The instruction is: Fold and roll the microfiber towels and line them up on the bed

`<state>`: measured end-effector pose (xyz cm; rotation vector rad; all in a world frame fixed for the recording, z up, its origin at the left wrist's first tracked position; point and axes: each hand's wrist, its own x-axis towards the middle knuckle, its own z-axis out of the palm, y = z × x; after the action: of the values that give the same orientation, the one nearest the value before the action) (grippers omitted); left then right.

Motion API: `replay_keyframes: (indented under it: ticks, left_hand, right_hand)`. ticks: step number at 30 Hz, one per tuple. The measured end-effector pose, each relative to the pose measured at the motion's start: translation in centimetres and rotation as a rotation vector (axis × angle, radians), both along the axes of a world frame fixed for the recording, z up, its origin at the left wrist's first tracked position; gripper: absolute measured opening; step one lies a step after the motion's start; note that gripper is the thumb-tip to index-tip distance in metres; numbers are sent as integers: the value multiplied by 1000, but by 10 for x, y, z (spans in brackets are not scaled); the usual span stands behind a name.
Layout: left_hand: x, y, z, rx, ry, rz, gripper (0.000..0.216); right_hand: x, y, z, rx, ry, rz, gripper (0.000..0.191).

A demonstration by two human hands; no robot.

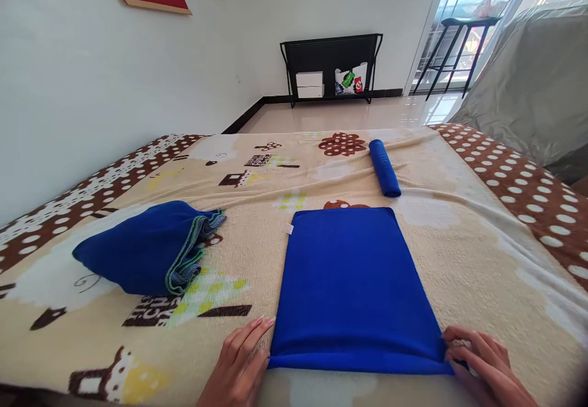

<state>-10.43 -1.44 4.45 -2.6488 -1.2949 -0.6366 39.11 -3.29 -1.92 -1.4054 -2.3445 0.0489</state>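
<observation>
A blue cloth (351, 272) lies spread on the blanket before me, its near edge turned over in a narrow fold and a small white label at its far left corner. At the left end of that fold, my left hand (241, 358) grips the cloth's edge between thumb and fingers. My right hand (482, 358) pinches the fold's opposite end, with its fingers bent. Farther off to the right is a rolled blue cloth (384, 168). A loose bundle of blue cloths (142, 247), with green-stitched edges, rests at the left.
Beneath everything is a beige patterned blanket (459, 260) with brown dotted borders. Beyond the bed stands a black metal rack (331, 54) against the wall. A dark stool (468, 24) is by the glass door, and a grey covered object (528, 76) sits at the right.
</observation>
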Motion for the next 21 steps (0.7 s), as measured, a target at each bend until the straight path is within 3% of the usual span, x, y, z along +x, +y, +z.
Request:
replay_keyframes:
  ticks: [3,8,14,18,21]
  left_hand:
    - [1,8,-4,11,58,13,24]
    - [14,9,-3,-24,131,179,18]
    - [47,1,-16,156,-71,455,18]
    - [84,-6,-24,207,-191,526,27]
    - [118,-6,-22,129,-333,438,27]
  right_hand:
    - [-9,1,-1,50,-49,-50,19]
    - [-27,3,1,206,-113,-180,21]
    - [-48,2,-4,430,-97,-464,20]
    - [-75,4,-1,467,-52,-179,23]
    - [-103,12,12,354,36,-2,34]
